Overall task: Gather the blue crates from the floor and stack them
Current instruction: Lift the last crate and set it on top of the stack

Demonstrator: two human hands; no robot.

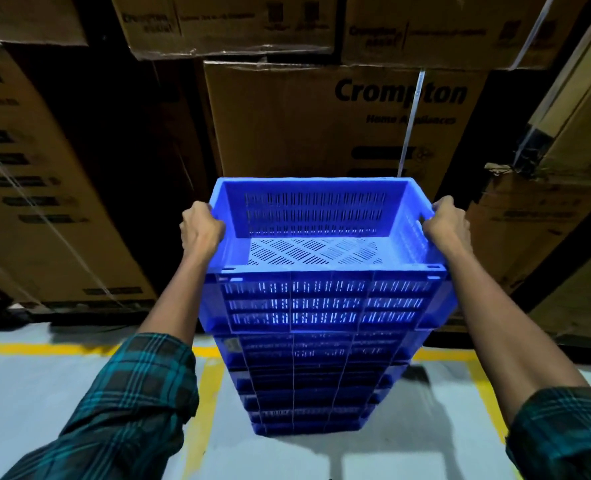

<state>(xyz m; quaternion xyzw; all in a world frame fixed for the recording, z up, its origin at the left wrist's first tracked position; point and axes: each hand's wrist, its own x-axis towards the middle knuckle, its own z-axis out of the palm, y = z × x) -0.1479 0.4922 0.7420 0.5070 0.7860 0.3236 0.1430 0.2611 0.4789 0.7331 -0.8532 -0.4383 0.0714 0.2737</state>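
Top crate held at both ends over the stack.

The left hand (200, 230) and right hand (446, 225) are each curled tight round a short end rim of the top crate (321, 271), which sits on, or just above, the stack (311, 375) on the floor (27, 393); I can't tell if it has fully seated. Cartons (321, 126) stand close behind. The crate is empty, slotted plastic, so it looks light and stiff, not fragile, perhaps a bit slick. The end rims look like the best hold, keeping it level so it drops square onto the crate below.
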